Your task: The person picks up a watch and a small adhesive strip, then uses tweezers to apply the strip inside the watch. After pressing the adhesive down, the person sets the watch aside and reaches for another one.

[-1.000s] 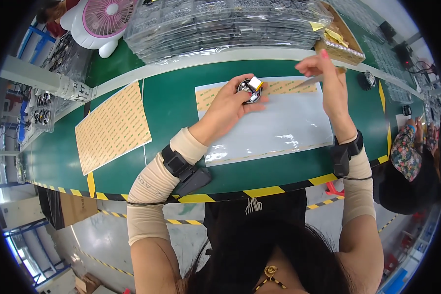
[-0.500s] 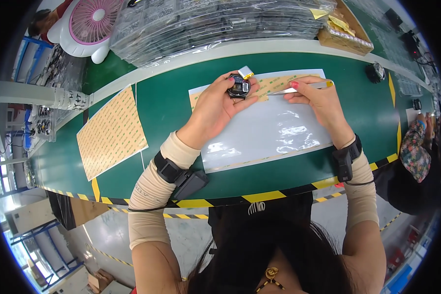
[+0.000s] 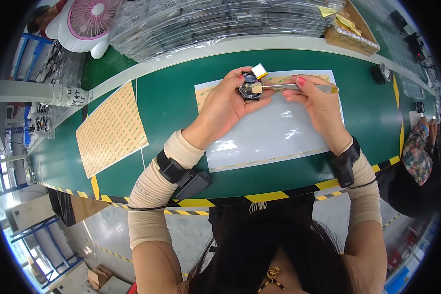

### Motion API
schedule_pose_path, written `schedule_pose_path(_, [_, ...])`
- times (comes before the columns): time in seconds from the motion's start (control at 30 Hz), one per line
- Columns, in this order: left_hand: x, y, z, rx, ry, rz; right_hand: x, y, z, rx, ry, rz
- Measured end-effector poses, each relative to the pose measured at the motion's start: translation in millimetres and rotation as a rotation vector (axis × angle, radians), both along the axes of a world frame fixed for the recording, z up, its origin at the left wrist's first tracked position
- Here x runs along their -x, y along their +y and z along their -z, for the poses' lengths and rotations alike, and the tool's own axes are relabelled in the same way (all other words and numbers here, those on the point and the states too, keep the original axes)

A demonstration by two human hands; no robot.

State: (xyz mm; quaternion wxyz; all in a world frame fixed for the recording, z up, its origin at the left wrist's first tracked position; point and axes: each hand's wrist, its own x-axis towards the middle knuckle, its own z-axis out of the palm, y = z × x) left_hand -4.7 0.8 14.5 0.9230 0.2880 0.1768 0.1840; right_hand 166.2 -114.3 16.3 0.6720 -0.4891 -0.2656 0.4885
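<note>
My left hand grips a round black watch-like case, its open inside facing up. A small silver pouch battery with a yellow edge sticks out at the case's far side. Closed around metal tweezers is my right hand. At the tweezer tips, a small tan adhesive square lies over the inside of the case; whether it is stuck down I cannot tell. Both hands are above a glossy pale backing sheet with tan adhesive strips along its far and near edges.
A tan, green-printed adhesive sheet lies to the left on the green table. Stacked clear plastic trays, a pink-and-white fan and a cardboard box line the back. At far right stands a small black round object, with another person's arm beyond.
The tweezers have moved left from the sheet's far strip to the case, now with a tan square at their tips. My left hand and the case have shifted slightly right.
</note>
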Motion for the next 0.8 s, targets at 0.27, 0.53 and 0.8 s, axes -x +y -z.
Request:
schedule_pose_path(0.27, [-2.2, -7.4, 1.0, -0.175, 0.115, 0.015, 13.9, -1.1, -0.7, 0.025, -0.244, -0.047])
schedule_pose_path(0.53, [1.0, -6.3, 2.4, -0.240, 0.268, 0.015, 15.1, -12.4, -3.4, -0.267, -0.741, 0.014])
schedule_pose_path(0.8, [3.2, -8.7, -5.5, -0.251, 0.276, 0.103, 14.5, -11.0, -11.4, -0.341, -1.006, -0.161])
